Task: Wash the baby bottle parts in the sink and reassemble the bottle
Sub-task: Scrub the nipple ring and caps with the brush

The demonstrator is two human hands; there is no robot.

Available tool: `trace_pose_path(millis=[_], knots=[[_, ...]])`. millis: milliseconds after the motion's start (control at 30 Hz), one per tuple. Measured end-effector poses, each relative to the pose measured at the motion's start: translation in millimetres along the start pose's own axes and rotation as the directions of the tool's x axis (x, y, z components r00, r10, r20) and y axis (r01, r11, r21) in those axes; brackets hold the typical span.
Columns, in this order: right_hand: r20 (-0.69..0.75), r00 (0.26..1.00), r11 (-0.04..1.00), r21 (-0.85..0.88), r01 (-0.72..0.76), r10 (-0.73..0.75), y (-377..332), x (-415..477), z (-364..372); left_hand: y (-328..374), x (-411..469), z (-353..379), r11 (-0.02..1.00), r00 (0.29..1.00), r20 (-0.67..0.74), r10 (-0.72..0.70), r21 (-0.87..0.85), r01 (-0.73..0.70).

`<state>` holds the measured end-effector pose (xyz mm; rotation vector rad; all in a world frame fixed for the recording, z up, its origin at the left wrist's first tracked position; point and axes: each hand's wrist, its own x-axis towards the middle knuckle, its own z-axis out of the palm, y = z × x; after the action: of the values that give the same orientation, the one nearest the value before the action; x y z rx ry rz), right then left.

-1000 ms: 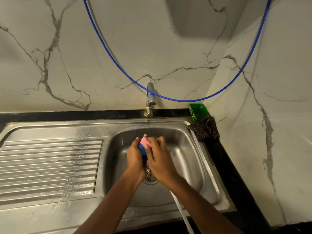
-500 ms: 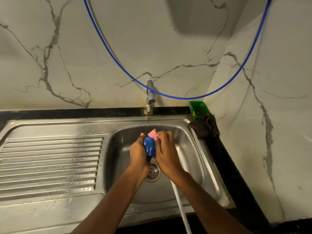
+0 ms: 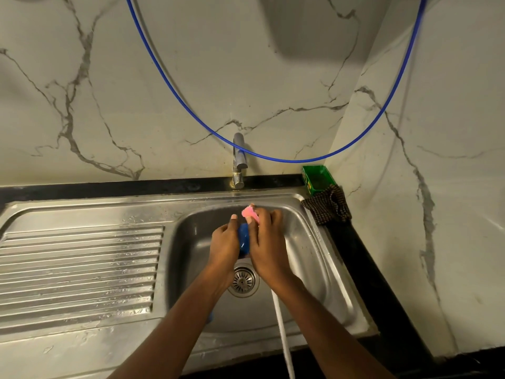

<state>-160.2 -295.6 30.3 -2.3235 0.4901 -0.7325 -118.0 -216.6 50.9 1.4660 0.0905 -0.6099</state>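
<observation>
Over the steel sink basin (image 3: pixel 306 258), my left hand (image 3: pixel 225 246) grips a blue bottle part (image 3: pixel 244 239), mostly hidden between my two hands. My right hand (image 3: pixel 266 242) holds a pink sponge (image 3: pixel 250 213) at its fingertips, pressed against the top of the blue part. Another bit of blue (image 3: pixel 210 318) shows under my left forearm in the basin. The tap (image 3: pixel 239 160) stands behind the basin; no running water is visible.
A ribbed steel drainboard (image 3: pixel 79 269) lies left of the basin. The drain strainer (image 3: pixel 243 281) sits below my hands. A green box (image 3: pixel 317 177) and a dark checked cloth (image 3: pixel 328 205) occupy the back right corner. A blue hose (image 3: pixel 287 160) loops along the wall; a white cord (image 3: pixel 282 337) hangs at front.
Both hands have risen a little toward the tap. The pink sponge has shifted up and right over the blue part, which is now more covered than half a second ago.
</observation>
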Motion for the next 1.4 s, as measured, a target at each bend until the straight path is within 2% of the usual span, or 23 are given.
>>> trace_pose_path(millis=[100, 167, 300, 400, 533, 633, 733, 767, 833, 900, 1000, 1100, 1167, 1233, 1300, 1333, 1400], knots=[[0.010, 1.000, 0.999, -0.024, -0.024, 0.025, 3.3, 9.2, -1.2, 2.3, -2.9, 4.7, 0.994, 0.996, 0.015, -0.093, -0.049, 0.094], [0.018, 1.000, 1.000, -0.029, 0.010, -0.009, -3.8, -0.4, 2.1, 3.5, -4.4, 5.2, 0.979, 0.985, -0.043, -0.165, -0.129, 0.159], [0.068, 0.994, 0.995, 0.063, 0.077, -0.081, -6.0, -17.9, 7.7, 5.7, -0.2, 4.0, 0.932, 0.963, -0.102, -0.251, -0.295, 0.212], [0.054, 0.996, 0.992, 0.095, -0.080, 0.075, -1.7, -2.5, 3.2, 7.8, -3.6, 9.0, 0.922, 0.962, -0.107, -0.253, -0.328, 0.206], [0.102, 0.993, 0.994, 0.098, 0.044, -0.054, -1.0, -6.9, -4.1, 11.6, -6.4, 8.3, 0.908, 0.970, -0.077, -0.233, -0.375, 0.188], [0.079, 0.997, 0.988, 0.156, -0.021, 0.009, -1.1, -9.0, -9.2, 11.7, -10.1, 9.7, 0.890, 0.971, -0.052, -0.234, -0.412, 0.193], [0.089, 0.987, 0.983, 0.139, 0.117, -0.130, -5.9, -13.6, -13.8, 14.4, -8.5, 8.3, 0.867, 0.966, -0.042, -0.253, -0.453, 0.207], [0.086, 0.988, 0.986, 0.120, 0.119, -0.129, -4.3, -12.3, -14.3, 14.8, -8.5, 8.7, 0.857, 0.965, -0.029, -0.261, -0.467, 0.218], [0.049, 0.997, 0.991, 0.128, 0.045, -0.052, -0.8, -9.2, -15.9, 12.4, -10.1, 10.2, 0.864, 0.965, -0.019, -0.260, -0.450, 0.224], [0.037, 0.995, 0.985, 0.148, 0.085, -0.092, -1.7, -9.8, -17.4, 14.6, -11.0, 9.3, 0.873, 0.965, -0.019, -0.262, -0.430, 0.228], [0.059, 0.988, 0.987, 0.084, 0.135, -0.141, 0.8, -9.1, -21.5, 13.5, -10.8, 8.9, 0.893, 0.974, -0.008, -0.227, -0.400, 0.205], [-0.006, 0.998, 0.996, 0.051, 0.069, -0.069, 2.7, -0.1, -22.2, 5.5, -5.3, 11.4, 0.986, 0.998, -0.052, -0.040, -0.165, 0.031], [-0.021, 0.998, 0.999, 0.005, 0.052, -0.052, 1.1, 1.9, -21.1, 6.5, -3.6, 10.7, 0.996, 0.993, -0.081, 0.088, 0.001, -0.088], [-0.030, 0.998, 0.995, -0.080, 0.053, -0.056, 2.6, 6.4, -20.6, 7.2, -2.8, 9.4, 0.987, 0.989, -0.059, 0.139, 0.094, -0.133], [-0.018, 0.999, 0.994, -0.107, 0.026, -0.029, 0.6, 9.6, -19.5, 5.4, -8.0, 12.4, 0.989, 0.994, 0.028, 0.105, 0.103, -0.107], [-0.003, 1.000, 0.996, -0.093, 0.012, -0.012, -3.4, 7.8, -17.6, 3.4, -9.5, 13.8, 0.996, 0.996, 0.050, 0.074, 0.054, -0.076], [0.057, 0.998, 1.000, -0.009, 0.016, -0.016, -10.4, -1.4, -14.0, 2.5, -7.8, 12.7, 0.997, 1.000, 0.014, -0.008, -0.077, 0.009]])
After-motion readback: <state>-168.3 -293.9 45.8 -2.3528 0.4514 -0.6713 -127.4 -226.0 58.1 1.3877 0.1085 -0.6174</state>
